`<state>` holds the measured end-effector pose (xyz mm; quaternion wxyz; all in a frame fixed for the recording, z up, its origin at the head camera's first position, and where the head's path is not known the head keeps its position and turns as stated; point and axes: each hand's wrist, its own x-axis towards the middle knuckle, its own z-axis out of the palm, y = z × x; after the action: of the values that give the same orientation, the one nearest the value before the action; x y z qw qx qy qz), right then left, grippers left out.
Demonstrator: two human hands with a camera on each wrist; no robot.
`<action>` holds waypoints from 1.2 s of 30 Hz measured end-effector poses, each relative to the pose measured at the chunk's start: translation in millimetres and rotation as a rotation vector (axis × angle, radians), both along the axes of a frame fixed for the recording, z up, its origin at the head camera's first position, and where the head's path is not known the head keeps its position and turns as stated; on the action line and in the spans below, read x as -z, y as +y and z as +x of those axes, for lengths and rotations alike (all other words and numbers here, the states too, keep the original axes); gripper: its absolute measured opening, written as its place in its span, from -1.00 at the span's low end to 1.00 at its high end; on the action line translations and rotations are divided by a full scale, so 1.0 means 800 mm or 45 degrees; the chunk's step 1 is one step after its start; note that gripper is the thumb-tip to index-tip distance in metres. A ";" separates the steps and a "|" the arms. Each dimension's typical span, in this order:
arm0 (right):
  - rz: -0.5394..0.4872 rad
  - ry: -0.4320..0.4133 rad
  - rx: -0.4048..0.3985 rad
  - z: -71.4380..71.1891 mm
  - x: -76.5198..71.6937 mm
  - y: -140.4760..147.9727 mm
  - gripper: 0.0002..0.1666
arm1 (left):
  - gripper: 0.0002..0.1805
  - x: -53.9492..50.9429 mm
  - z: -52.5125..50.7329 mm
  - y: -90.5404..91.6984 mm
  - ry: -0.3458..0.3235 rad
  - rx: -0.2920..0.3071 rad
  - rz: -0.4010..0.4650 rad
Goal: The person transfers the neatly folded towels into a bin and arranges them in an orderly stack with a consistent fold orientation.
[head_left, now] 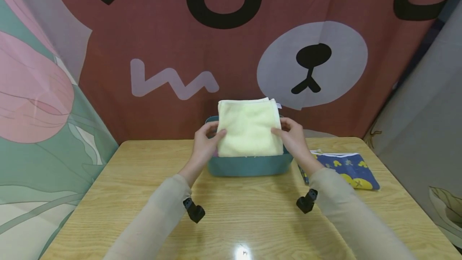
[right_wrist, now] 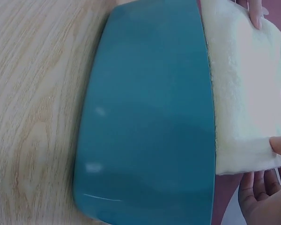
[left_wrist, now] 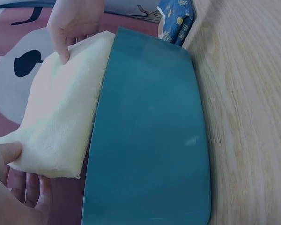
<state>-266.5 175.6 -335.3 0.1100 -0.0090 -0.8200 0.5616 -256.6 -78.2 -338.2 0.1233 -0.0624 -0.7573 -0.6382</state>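
A folded pale yellow towel [head_left: 250, 128] is held upright over a teal bin [head_left: 250, 166] on the table. My left hand [head_left: 207, 141] pinches the towel's left side, thumb in front and fingers behind. On the other side my right hand [head_left: 294, 137] grips it the same way. In the left wrist view the towel [left_wrist: 65, 103] stands just past the rim of the bin [left_wrist: 147, 131]. From the right wrist, the towel's lower edge [right_wrist: 225, 117] lies along that rim. What the bin holds is mostly hidden behind the towel and its wall.
A blue pouch [head_left: 346, 167] with yellow patterns and a white zip edge lies right of the bin, partly behind the right forearm. The wooden table [head_left: 231, 212] reaches back to a hanging cloth [head_left: 162, 115] with a bear's face. Each sleeve carries a small black camera.
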 end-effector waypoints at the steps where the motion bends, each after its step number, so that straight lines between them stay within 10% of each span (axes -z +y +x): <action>1: 0.001 0.005 0.001 0.000 0.000 -0.001 -0.54 | -0.67 0.000 -0.001 0.000 -0.002 -0.003 -0.003; 36: 0.150 0.121 -0.056 -0.005 0.025 -0.005 -0.59 | -0.63 0.022 -0.012 -0.005 -0.095 -0.019 -0.032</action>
<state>-270.8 171.7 -355.3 0.1368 0.0421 -0.8454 0.5146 -266.4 -82.0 -355.7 0.0990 -0.0344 -0.7699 -0.6295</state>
